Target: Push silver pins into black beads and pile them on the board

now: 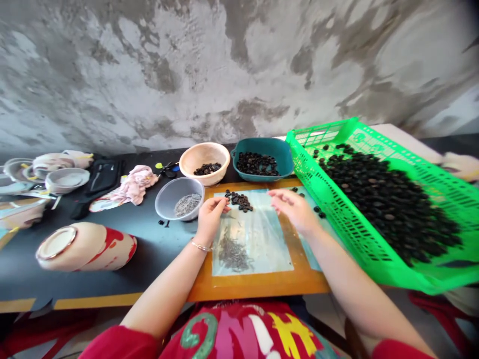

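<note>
Left of the pale sheet (267,244) on the counter (160,254), a clear bowl (164,199) holds a heap of thin metal pins (188,205). Beyond the sheet's far edge stand a cream bowl (204,151) with a small batch of dark discs (207,168) and a teal basin (285,160) with more. Right of the sheet, a green crate (348,234) carries a large mound of discs; its right end is cut off.

On the sheet, loose discs lie at the far end, loose pins at the near end, too blurred to separate. The left hand (210,214) bends inward beside those discs, fingers nearly together; the right hand (297,212) reaches over the sheet's far right corner, thumb and forefinger close. Whether either pinches anything, I cannot tell.
</note>
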`<action>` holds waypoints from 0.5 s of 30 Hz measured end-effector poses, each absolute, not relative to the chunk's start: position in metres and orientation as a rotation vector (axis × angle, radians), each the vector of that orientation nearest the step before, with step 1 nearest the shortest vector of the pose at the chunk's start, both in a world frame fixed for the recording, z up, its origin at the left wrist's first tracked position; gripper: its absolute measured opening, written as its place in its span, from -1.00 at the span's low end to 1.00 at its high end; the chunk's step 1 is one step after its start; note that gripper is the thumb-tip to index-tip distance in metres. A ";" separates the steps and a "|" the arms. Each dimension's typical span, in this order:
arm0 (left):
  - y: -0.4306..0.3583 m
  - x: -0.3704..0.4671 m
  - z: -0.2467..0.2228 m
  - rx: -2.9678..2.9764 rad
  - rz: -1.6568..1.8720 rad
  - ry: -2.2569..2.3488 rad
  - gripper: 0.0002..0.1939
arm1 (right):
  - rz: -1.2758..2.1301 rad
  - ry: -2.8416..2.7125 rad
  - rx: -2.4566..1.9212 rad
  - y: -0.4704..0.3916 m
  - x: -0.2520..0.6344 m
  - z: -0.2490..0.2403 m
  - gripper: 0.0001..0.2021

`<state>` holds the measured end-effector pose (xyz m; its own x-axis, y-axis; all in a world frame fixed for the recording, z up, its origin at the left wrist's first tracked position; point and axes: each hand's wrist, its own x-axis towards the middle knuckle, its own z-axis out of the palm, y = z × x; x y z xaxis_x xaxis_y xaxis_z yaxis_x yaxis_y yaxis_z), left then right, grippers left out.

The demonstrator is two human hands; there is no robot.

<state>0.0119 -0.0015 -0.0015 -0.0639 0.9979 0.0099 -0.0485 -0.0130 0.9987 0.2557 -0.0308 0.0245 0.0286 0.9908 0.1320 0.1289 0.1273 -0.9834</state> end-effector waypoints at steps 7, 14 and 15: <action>-0.002 0.006 0.000 1.372 1.201 1.311 -0.68 | 0.843 -2.083 -1.516 -0.041 0.216 0.012 -0.83; -0.006 -0.004 0.007 1.860 0.897 1.307 -0.83 | 0.654 -2.235 -1.622 -0.031 0.211 0.025 -0.87; -0.007 -0.005 0.008 1.956 0.826 1.306 -0.82 | 0.642 -2.263 -1.613 -0.031 0.208 0.026 -0.88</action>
<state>-0.0053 -0.0074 0.0084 0.3094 0.9389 0.1506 0.5385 -0.3036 0.7860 0.2080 -0.0306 0.0259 -0.3319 0.9430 -0.0225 0.8144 0.2744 -0.5113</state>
